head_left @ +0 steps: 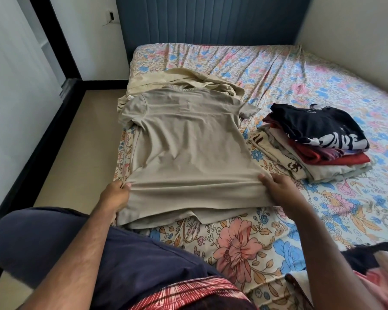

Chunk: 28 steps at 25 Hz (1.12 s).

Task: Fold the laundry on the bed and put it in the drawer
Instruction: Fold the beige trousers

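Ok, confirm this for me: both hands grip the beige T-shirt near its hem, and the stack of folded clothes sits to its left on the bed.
One thing is wrong: the stack of folded clothes sits to the right of the beige T-shirt, not its left. The head view shows it. The rest holds: the left hand and right hand grip the shirt near its hem, on the bed.

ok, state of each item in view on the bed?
beige t-shirt: spread flat, unfolded
left hand: pinches shirt edge
right hand: grips shirt edge
folded stack: piled, black shirt on top
cream garment: crumpled, unfolded
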Each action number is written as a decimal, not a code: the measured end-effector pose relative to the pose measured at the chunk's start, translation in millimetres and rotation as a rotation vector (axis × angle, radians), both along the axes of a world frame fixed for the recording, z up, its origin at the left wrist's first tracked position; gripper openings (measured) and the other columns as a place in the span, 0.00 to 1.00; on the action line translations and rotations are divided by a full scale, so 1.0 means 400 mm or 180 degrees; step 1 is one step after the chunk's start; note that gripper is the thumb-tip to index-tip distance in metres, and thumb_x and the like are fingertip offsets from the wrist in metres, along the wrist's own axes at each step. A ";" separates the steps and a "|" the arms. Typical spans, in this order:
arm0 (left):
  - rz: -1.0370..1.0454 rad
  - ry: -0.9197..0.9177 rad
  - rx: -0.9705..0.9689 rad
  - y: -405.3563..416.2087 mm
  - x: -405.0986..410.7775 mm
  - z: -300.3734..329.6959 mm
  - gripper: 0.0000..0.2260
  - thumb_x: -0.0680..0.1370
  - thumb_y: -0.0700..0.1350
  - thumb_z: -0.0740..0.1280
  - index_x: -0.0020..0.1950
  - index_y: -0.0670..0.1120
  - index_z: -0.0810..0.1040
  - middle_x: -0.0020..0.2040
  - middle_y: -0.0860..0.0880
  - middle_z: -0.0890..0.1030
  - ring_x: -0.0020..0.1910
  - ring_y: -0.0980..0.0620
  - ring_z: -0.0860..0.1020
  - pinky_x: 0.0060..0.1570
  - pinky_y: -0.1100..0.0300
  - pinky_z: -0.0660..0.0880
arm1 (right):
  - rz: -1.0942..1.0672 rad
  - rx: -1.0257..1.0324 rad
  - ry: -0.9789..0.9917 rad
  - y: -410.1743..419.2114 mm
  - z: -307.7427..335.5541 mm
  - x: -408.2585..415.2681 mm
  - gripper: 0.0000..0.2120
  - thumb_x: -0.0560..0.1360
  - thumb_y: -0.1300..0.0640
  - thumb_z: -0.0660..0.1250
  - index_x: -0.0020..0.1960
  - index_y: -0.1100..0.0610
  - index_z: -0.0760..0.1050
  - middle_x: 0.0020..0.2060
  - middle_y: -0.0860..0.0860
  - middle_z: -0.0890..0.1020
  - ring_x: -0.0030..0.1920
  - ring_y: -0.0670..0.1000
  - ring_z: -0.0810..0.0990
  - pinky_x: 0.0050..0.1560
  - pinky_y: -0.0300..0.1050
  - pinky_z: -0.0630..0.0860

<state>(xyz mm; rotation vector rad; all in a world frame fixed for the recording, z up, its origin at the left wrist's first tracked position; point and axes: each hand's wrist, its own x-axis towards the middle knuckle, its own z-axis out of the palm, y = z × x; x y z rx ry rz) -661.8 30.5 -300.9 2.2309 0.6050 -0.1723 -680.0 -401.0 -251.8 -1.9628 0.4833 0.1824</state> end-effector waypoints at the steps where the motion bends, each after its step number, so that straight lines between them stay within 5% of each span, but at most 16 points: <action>1: 0.0031 -0.0049 0.0017 -0.004 -0.002 0.003 0.17 0.86 0.49 0.59 0.61 0.34 0.75 0.58 0.34 0.78 0.56 0.36 0.77 0.51 0.51 0.70 | -0.0004 0.0048 -0.0097 0.010 0.000 -0.010 0.19 0.82 0.44 0.65 0.55 0.61 0.77 0.44 0.61 0.81 0.37 0.54 0.80 0.39 0.54 0.83; 3: 0.0080 -0.0118 0.0110 -0.006 -0.004 0.001 0.20 0.86 0.51 0.58 0.64 0.33 0.72 0.58 0.35 0.77 0.57 0.35 0.76 0.51 0.50 0.70 | -0.0054 -0.0355 -0.0355 0.029 -0.006 -0.025 0.19 0.80 0.42 0.66 0.55 0.60 0.78 0.41 0.55 0.81 0.32 0.50 0.78 0.30 0.45 0.76; 8: 0.0119 -0.0443 -0.0015 0.014 -0.030 0.008 0.15 0.84 0.51 0.64 0.47 0.39 0.73 0.37 0.44 0.74 0.36 0.44 0.72 0.34 0.53 0.65 | -0.0171 -0.1430 -0.0492 0.007 0.020 -0.027 0.31 0.70 0.36 0.76 0.60 0.61 0.78 0.48 0.53 0.82 0.39 0.47 0.79 0.33 0.41 0.72; 12: -0.0230 0.0141 0.0172 0.035 -0.040 0.000 0.13 0.78 0.47 0.73 0.53 0.40 0.73 0.48 0.42 0.78 0.42 0.48 0.74 0.38 0.55 0.68 | 0.0163 -0.1643 0.0011 -0.016 0.003 -0.029 0.41 0.63 0.35 0.80 0.65 0.61 0.74 0.51 0.54 0.79 0.41 0.48 0.78 0.32 0.41 0.71; 15: -0.0525 0.0839 0.0322 0.041 -0.037 -0.008 0.20 0.74 0.43 0.77 0.60 0.41 0.72 0.53 0.44 0.77 0.50 0.47 0.76 0.44 0.56 0.72 | 0.0411 -0.2124 0.0261 -0.022 -0.012 -0.014 0.42 0.60 0.35 0.81 0.64 0.57 0.73 0.53 0.53 0.78 0.49 0.53 0.77 0.44 0.48 0.74; 18: -0.0407 0.0865 0.0107 0.046 -0.015 -0.003 0.19 0.72 0.41 0.77 0.57 0.45 0.71 0.52 0.45 0.77 0.51 0.46 0.79 0.38 0.57 0.73 | 0.0603 -0.2705 0.0099 -0.007 -0.003 0.026 0.42 0.59 0.35 0.82 0.65 0.51 0.70 0.65 0.55 0.74 0.63 0.58 0.73 0.61 0.57 0.73; 21: 0.0096 0.0290 -0.0383 0.063 0.050 0.006 0.13 0.75 0.47 0.76 0.53 0.45 0.75 0.50 0.46 0.81 0.50 0.45 0.81 0.38 0.57 0.73 | 0.0885 -0.2828 -0.0375 0.101 0.014 0.105 0.34 0.66 0.40 0.80 0.65 0.47 0.70 0.68 0.54 0.70 0.68 0.60 0.69 0.66 0.62 0.69; 28: 0.0631 -0.0757 -0.0772 0.072 0.203 -0.018 0.09 0.75 0.51 0.75 0.39 0.48 0.82 0.37 0.46 0.85 0.38 0.44 0.84 0.42 0.47 0.83 | 0.2128 -0.2815 -0.1745 0.526 0.042 0.427 0.06 0.79 0.52 0.66 0.55 0.46 0.79 0.55 0.47 0.80 0.59 0.55 0.78 0.56 0.52 0.72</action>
